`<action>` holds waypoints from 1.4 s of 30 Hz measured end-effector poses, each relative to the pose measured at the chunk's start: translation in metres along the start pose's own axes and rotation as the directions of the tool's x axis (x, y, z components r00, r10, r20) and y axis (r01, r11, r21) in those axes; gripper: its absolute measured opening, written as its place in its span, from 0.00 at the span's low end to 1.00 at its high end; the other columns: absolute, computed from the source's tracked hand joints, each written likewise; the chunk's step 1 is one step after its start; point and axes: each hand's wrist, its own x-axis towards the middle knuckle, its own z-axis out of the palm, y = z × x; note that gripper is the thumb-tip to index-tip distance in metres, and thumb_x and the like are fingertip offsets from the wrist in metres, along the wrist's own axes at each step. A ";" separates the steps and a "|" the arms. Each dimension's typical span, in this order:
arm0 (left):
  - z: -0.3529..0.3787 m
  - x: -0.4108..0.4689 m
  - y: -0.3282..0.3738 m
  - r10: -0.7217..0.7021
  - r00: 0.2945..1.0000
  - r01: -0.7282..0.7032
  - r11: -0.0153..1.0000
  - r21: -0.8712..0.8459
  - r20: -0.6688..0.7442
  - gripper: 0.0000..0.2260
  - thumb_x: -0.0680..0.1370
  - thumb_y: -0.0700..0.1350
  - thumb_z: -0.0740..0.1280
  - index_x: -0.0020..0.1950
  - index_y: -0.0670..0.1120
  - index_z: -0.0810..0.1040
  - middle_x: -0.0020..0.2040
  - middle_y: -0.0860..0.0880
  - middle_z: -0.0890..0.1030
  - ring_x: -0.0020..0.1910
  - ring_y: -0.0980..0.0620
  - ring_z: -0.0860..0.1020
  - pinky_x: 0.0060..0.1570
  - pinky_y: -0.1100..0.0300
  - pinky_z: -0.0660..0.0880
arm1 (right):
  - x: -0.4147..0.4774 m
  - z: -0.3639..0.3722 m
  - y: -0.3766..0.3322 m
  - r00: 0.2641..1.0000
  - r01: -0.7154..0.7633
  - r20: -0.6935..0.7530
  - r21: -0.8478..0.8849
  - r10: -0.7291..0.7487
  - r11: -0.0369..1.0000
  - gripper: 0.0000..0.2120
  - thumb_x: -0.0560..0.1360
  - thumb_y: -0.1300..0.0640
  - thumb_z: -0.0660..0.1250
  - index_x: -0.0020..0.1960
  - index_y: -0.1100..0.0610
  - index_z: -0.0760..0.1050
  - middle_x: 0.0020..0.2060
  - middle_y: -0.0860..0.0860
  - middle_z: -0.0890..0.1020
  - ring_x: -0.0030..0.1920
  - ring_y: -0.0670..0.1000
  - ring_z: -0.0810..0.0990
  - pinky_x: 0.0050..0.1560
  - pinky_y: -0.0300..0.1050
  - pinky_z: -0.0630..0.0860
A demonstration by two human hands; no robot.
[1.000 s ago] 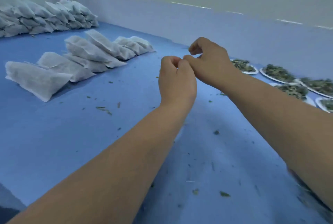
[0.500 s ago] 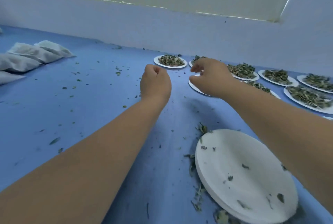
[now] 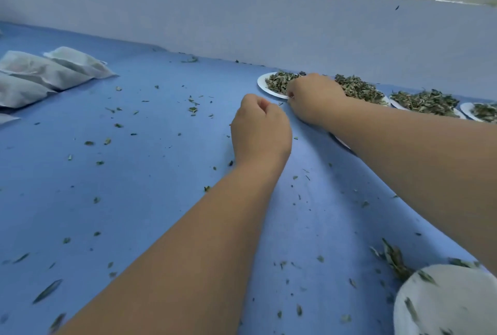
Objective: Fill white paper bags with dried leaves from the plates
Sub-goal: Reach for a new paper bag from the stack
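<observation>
A row of white plates heaped with dried leaves runs along the back wall on the right. My right hand (image 3: 314, 97) reaches to the leftmost plate (image 3: 265, 83), and its curled fingers grip the plate's near rim. The leaves (image 3: 279, 82) on that plate are partly hidden by this hand. My left hand (image 3: 261, 127) hovers just left of it as a loose fist with nothing visible in it. Filled white paper bags (image 3: 53, 70) lie at the far left of the blue table.
More leaf-filled plates (image 3: 422, 101) continue to the right edge. An emptied white plate (image 3: 443, 305) with a few crumbs lies at the bottom right. Leaf bits are scattered over the blue table (image 3: 134, 186). A pale wall (image 3: 242, 25) bounds the back.
My right hand has moved forward from above the table onto the rim of the leftmost plate. My left hand stays a fist and has followed slightly. The view has shifted closer to the plates.
</observation>
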 end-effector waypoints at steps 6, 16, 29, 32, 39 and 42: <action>0.001 0.001 -0.001 -0.008 1.000 0.008 0.999 -0.035 -0.010 0.06 0.79 0.42 0.57 0.46 0.50 0.72 0.41 0.55 0.76 0.39 0.54 0.74 0.38 0.56 0.71 | 0.001 0.001 -0.001 0.998 0.067 -0.007 -0.104 -0.068 0.992 0.08 0.74 0.67 0.58 0.41 0.57 0.69 0.36 0.54 0.73 0.35 0.56 0.69 0.34 0.44 0.65; -0.029 0.006 0.014 -0.167 0.973 0.129 0.966 -0.224 -0.158 0.08 0.75 0.38 0.57 0.39 0.49 0.69 0.36 0.53 0.71 0.34 0.50 0.68 0.32 0.59 0.67 | -0.087 -0.039 -0.027 0.980 0.195 -0.019 -0.137 -0.199 0.971 0.08 0.77 0.63 0.59 0.40 0.58 0.72 0.32 0.53 0.69 0.38 0.60 0.75 0.34 0.45 0.65; -0.135 -0.067 0.009 -0.099 0.989 0.044 0.905 0.424 0.108 0.08 0.81 0.37 0.52 0.43 0.42 0.67 0.48 0.44 0.71 0.43 0.44 0.69 0.44 0.56 0.64 | -0.258 -0.100 -0.082 0.944 0.328 -0.028 -0.030 -0.329 0.944 0.10 0.80 0.57 0.59 0.40 0.54 0.69 0.30 0.50 0.66 0.37 0.60 0.74 0.32 0.46 0.60; -0.149 -0.083 0.011 -0.112 0.978 0.031 0.912 0.410 0.174 0.13 0.79 0.36 0.54 0.36 0.46 0.58 0.37 0.47 0.63 0.33 0.48 0.59 0.36 0.55 0.59 | -0.285 -0.102 -0.099 0.940 0.339 -0.020 -0.031 -0.339 0.940 0.09 0.80 0.58 0.59 0.41 0.54 0.70 0.31 0.50 0.68 0.38 0.59 0.74 0.33 0.47 0.62; -0.171 -0.118 0.026 -0.053 0.997 0.034 0.946 0.322 0.052 0.17 0.77 0.30 0.60 0.32 0.45 0.61 0.34 0.47 0.62 0.31 0.51 0.58 0.29 0.60 0.57 | -0.328 -0.124 -0.104 0.953 0.281 -0.107 -0.040 -0.284 0.959 0.08 0.80 0.59 0.60 0.42 0.54 0.70 0.37 0.51 0.76 0.36 0.57 0.73 0.31 0.45 0.61; -0.158 -0.136 0.036 0.053 0.995 -0.074 0.962 0.263 0.085 0.16 0.76 0.33 0.58 0.32 0.46 0.58 0.33 0.46 0.62 0.32 0.48 0.61 0.29 0.57 0.54 | -0.354 -0.140 -0.083 0.953 0.253 -0.162 -0.036 -0.256 0.967 0.08 0.81 0.58 0.59 0.43 0.53 0.72 0.38 0.51 0.79 0.35 0.55 0.73 0.30 0.46 0.62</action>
